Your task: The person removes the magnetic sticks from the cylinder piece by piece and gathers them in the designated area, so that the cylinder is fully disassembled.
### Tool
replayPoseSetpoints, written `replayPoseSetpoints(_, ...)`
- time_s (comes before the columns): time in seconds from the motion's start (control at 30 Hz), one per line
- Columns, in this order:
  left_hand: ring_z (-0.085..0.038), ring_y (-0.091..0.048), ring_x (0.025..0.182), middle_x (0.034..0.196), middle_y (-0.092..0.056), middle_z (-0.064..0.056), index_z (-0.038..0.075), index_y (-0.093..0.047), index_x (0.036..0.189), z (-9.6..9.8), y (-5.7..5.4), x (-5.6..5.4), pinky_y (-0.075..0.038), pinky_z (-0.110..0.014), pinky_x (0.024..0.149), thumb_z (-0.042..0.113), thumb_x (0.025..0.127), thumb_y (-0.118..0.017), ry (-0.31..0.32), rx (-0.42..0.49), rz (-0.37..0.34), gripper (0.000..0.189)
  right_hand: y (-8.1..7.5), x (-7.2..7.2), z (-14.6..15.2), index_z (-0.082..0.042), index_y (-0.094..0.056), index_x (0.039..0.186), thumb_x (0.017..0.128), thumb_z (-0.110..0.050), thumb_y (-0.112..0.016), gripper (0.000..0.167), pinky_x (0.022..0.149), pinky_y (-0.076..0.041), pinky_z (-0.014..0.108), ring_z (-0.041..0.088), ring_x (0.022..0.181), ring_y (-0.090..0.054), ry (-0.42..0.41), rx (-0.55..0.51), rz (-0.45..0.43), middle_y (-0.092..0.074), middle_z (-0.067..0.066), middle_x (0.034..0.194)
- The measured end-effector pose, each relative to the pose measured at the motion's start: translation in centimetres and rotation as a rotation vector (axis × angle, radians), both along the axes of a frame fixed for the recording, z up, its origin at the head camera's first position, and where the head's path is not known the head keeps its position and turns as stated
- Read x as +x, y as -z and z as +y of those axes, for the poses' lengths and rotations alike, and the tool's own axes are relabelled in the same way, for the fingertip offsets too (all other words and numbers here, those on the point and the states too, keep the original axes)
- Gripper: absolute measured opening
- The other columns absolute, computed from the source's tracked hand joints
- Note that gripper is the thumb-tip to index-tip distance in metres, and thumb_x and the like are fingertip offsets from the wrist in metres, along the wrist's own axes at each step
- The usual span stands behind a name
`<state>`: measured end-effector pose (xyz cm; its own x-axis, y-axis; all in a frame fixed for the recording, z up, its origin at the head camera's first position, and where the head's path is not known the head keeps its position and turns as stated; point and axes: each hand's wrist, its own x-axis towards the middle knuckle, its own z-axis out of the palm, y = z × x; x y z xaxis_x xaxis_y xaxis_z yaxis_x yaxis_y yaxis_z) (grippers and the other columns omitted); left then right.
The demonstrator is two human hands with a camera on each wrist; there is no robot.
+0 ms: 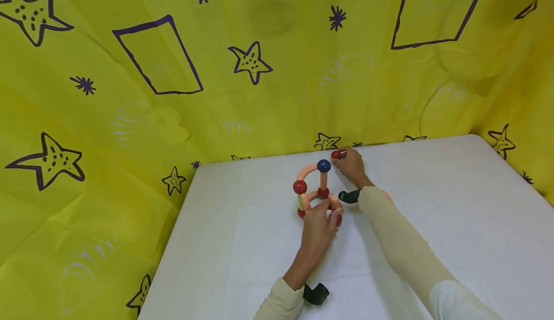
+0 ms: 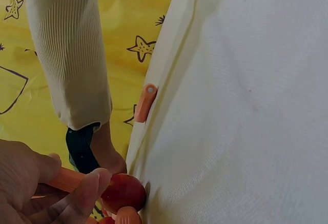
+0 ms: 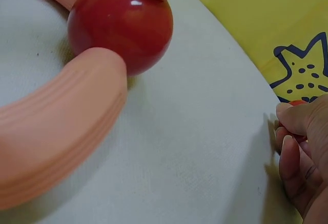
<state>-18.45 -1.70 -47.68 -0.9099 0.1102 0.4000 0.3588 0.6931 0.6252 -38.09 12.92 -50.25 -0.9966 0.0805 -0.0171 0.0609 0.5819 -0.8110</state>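
Note:
A ball-and-stick toy frame (image 1: pixel 323 179) stands on the white table. It has red balls (image 1: pixel 300 186), a blue ball (image 1: pixel 323 165) on top, peach sticks, some of them curved, and one greenish stick (image 1: pixel 300 201). My left hand (image 1: pixel 318 228) pinches a peach stick low on the frame; the left wrist view shows the fingers round this stick (image 2: pixel 66 179), close to a red ball (image 2: pixel 124 193). Beyond the frame, to its right, my right hand (image 1: pixel 351 166) holds a separate red ball (image 1: pixel 335 155) in its fingertips, mostly covered by them in the right wrist view.
A loose peach stick (image 2: pixel 146 102) lies on the table, largely behind the right sleeve in the head view. Dark wrist-camera mounts (image 1: pixel 316 294) sit at both cuffs. Yellow patterned cloth (image 1: pixel 259 108) rises behind the table's far edge and along its sides.

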Motion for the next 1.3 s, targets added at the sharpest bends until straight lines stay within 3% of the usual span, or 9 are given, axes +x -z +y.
replayPoseSetpoints(0.43,0.003,-0.057,0.055,0.087,-0.073,-0.004,0.007,-0.068,0.095,0.22,-0.2,-0.23,-0.04,-0.003,0.051,0.023,0.09,-0.07,0.016,0.019,-0.012,0.017,-0.38,-0.08,0.41,0.0,-0.048,0.134,0.091,-0.019,-0.068,0.051,0.056,-0.052,0.024,0.024,0.074,-0.061,-0.007,0.011,0.006,-0.058,0.023,0.121)
replayPoseSetpoints(0.77,0.003,-0.056,0.056,0.086,-0.072,-0.003,0.007,-0.068,0.097,0.29,-0.3,-0.18,-0.04,-0.004,0.05,0.024,0.09,-0.07,0.002,0.012,-0.046,0.018,-0.03,-0.21,0.42,0.001,-0.047,0.135,0.09,-0.018,-0.069,0.054,0.078,-0.057,0.036,0.033,0.1,-0.056,-0.003,0.002,0.013,-0.049,0.025,0.127)
replayPoseSetpoints(1.1,0.006,-0.053,0.052,0.079,-0.068,-0.003,0.006,-0.068,0.097,0.15,-0.12,0.18,-0.041,-0.004,0.051,0.023,0.09,-0.07,-0.006,0.011,-0.056,0.018,-0.26,0.34,0.18,0.002,-0.046,0.137,0.088,-0.015,-0.07,0.056,0.081,-0.055,0.039,0.035,0.105,-0.052,-0.004,0.0,0.017,-0.047,0.027,0.125)
replayPoseSetpoints(1.3,0.001,-0.059,0.057,0.085,-0.072,-0.005,0.006,-0.068,0.097,0.16,0.08,0.08,-0.04,-0.003,0.05,0.021,0.091,-0.07,-0.008,0.004,-0.016,0.017,-0.38,0.5,0.56,0.003,-0.046,0.137,0.088,-0.018,-0.071,0.059,0.092,-0.05,0.045,0.035,0.107,-0.051,-0.002,0.016,0.042,-0.048,0.028,0.126)
